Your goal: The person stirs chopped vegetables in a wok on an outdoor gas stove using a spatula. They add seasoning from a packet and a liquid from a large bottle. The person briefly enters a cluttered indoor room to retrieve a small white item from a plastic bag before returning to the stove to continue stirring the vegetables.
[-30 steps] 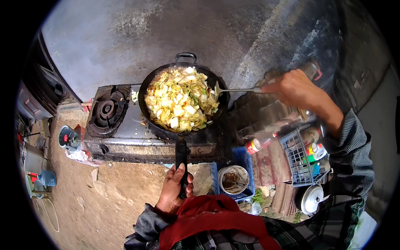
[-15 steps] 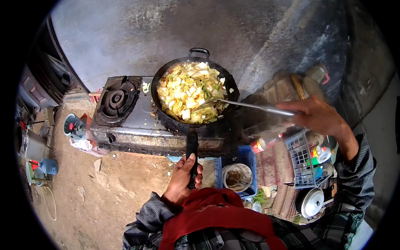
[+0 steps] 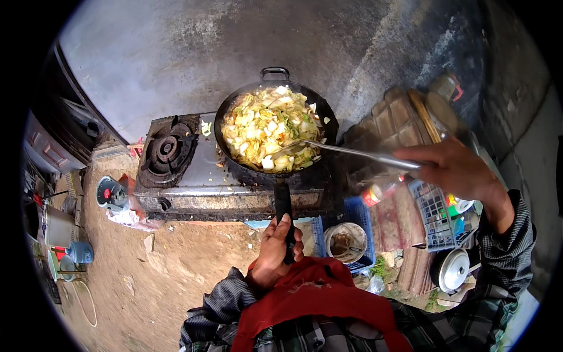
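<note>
A black wok (image 3: 329, 126) full of chopped cabbage (image 3: 258, 126) sits over the right side of a grubby gas stove (image 3: 211, 170). My left hand (image 3: 277, 246) is wrapped round the wok's black handle (image 3: 283, 199), thumb on top. Closed round the end of a long metal spatula (image 3: 363, 154), my right hand (image 3: 451, 167) is out to the right of the wok. The spatula's blade rests among the cabbage at the lower right of the wok, partly covered by pieces.
A bare burner (image 3: 168, 148) is at the stove's left. Blue crates (image 3: 356, 205), a pale bucket (image 3: 346, 242), bottles and a lidded pot (image 3: 454, 271) stand at the right. A grey wall (image 3: 176, 53) rises behind the stove. Stacked tiles (image 3: 384, 123) lean beside it.
My view has shifted slightly, so the scene sits a little differently. The spatula stays in the cabbage, and both hands keep their holds.
</note>
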Demonstrator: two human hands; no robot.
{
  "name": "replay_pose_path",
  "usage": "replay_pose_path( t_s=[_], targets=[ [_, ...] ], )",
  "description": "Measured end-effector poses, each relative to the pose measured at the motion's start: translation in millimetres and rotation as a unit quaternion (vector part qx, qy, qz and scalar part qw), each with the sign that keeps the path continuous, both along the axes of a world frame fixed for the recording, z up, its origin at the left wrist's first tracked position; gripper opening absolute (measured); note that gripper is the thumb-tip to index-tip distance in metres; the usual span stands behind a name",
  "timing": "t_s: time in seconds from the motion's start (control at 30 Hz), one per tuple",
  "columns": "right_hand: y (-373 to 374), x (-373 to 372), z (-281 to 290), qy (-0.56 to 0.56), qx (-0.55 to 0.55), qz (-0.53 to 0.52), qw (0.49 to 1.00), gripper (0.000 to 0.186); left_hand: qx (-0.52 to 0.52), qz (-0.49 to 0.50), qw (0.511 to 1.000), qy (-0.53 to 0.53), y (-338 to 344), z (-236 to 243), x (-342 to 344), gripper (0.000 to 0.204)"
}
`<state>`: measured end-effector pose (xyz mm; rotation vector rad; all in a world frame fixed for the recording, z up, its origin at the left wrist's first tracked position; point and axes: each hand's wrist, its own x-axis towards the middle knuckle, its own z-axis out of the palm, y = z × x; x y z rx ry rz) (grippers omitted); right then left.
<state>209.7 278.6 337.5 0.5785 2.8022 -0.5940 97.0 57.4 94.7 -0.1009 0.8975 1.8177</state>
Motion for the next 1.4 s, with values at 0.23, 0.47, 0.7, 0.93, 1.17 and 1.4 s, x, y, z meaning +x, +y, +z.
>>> replay_pose_path(
  t_s=[0.23,0.47,0.7,0.93,1.17,1.4],
  targets=[
    [-6.9,-6.3,-51.8,-0.034,0.067,0.002,0.997,0.034,0.021,-0.019,1.0,-0.011,6.6,-0.4,2.0,0.021],
    [-6.0,28.5,-16.3,0.134,-0.005,-0.052,0.99,0.04,0.026,-0.01,1.0,-0.004,2.7,-5.6,2.9,0.021],
    [1.3,19.8,-133.6,0.178,0.125,0.01,0.976,0.042,0.032,-0.024,0.999,-0.012,5.3,-4.0,1.8,0.019],
    [0.0,42.3,-136.6,0.236,0.044,-0.052,0.969,0.042,0.023,-0.016,1.0,-0.012,3.0,-4.3,1.1,0.021],
    [37.8,-33.4,-153.9,0.261,0.068,-0.103,0.957,0.039,0.026,-0.027,0.999,-0.008,5.9,-5.0,1.9,0.019],
    [36.9,-10.8,-161.3,0.137,0.039,-0.07,0.987,0.045,0.021,-0.021,0.999,-0.025,3.0,-2.9,2.2,0.019]
  ],
)
